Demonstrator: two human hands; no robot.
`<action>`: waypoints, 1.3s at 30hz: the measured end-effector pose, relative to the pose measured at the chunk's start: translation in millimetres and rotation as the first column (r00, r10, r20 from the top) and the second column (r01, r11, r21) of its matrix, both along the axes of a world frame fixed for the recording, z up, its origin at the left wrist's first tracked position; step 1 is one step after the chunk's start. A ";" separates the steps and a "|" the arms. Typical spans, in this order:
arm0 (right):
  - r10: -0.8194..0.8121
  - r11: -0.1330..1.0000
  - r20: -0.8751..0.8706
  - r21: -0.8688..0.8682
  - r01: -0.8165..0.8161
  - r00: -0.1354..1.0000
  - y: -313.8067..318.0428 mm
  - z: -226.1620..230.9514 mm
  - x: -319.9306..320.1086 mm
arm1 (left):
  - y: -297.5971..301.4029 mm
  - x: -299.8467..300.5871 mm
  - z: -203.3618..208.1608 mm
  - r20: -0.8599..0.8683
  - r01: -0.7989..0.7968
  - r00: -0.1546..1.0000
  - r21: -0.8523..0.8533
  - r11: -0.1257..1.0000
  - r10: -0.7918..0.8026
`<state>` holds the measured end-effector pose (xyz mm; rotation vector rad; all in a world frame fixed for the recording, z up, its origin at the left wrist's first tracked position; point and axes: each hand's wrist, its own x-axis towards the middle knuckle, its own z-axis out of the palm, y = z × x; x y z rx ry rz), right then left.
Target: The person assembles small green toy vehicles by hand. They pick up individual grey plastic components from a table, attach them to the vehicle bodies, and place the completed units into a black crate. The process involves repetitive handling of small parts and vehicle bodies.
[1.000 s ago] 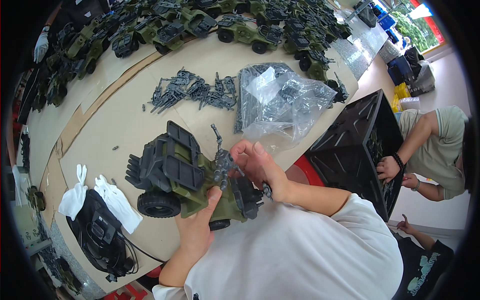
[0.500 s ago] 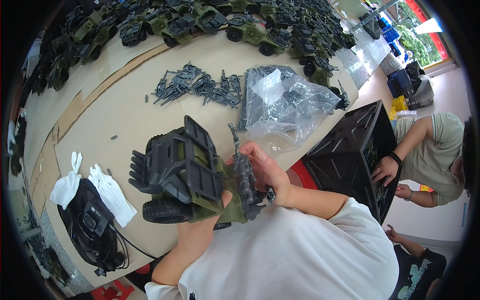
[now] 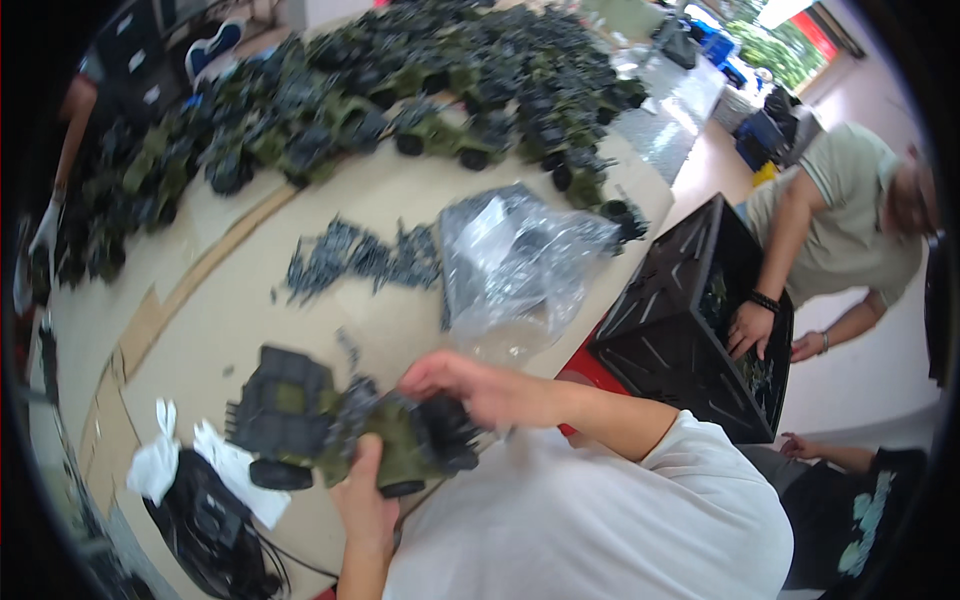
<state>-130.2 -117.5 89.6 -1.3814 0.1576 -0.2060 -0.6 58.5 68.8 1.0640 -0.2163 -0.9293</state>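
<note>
My left hand [image 3: 368,505] grips a green and dark grey toy military vehicle [image 3: 405,435] from below, its thumb pressed against the side. The vehicle is held above the table's near edge, with black wheels showing on the side toward me. A dark grey toy gun [image 3: 352,405] stands at the middle of the vehicle, its barrel pointing away from me. My right hand [image 3: 475,388] is over the vehicle's right end, fingers bent and smeared by motion. Whether they hold anything does not show.
Grey toy guns [image 3: 350,262] lie piled on the table [image 3: 240,320], beside a clear plastic bag [image 3: 520,260] of grey parts. Many finished-looking vehicles [image 3: 440,135] crowd the far side. White gloves [image 3: 235,465] and a black bag [image 3: 205,520] lie left. A person reaches into a black crate [image 3: 665,330] at right.
The vehicle has come lower and turned, so its right end now shows. My right hand has moved from beside the gun to over that end. The whole view has shifted.
</note>
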 end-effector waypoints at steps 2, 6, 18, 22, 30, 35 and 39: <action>0.081 0.954 -0.020 -0.289 -0.084 0.996 -2.4 18.1 0.0 | -10.4 4.7 5.7 -0.017 0.019 1.000 -0.107 0.994 -0.020; -0.009 0.896 -0.006 -0.444 0.006 1.000 -13.3 49.5 -33.4 | -44.8 0.6 21.2 0.121 0.189 0.979 -0.263 0.946 -0.162; -0.955 -0.091 0.221 -0.850 0.519 0.196 -218.9 105.5 -189.5 | -14.3 43.2 23.9 0.552 -0.009 0.833 0.080 0.997 -0.037; -0.996 0.024 0.011 -0.925 0.379 0.089 -290.9 49.3 -231.4 | -15.2 48.6 20.2 0.534 -0.045 0.845 0.124 0.991 -0.029; -0.896 0.439 -0.367 -0.815 0.378 0.250 -323.2 -22.2 -206.9 | 0.9 79.9 8.0 0.502 -0.190 0.864 0.230 0.955 0.051; -0.932 -0.034 0.194 -0.888 0.459 0.307 -276.2 13.1 -209.7 | -28.0 138.4 -3.1 0.586 -0.158 0.806 0.355 0.921 -0.088; -0.780 0.312 0.208 -0.688 0.655 0.590 -178.7 74.9 -89.0 | -72.7 216.3 -20.7 0.625 -0.170 0.764 0.433 0.885 -0.159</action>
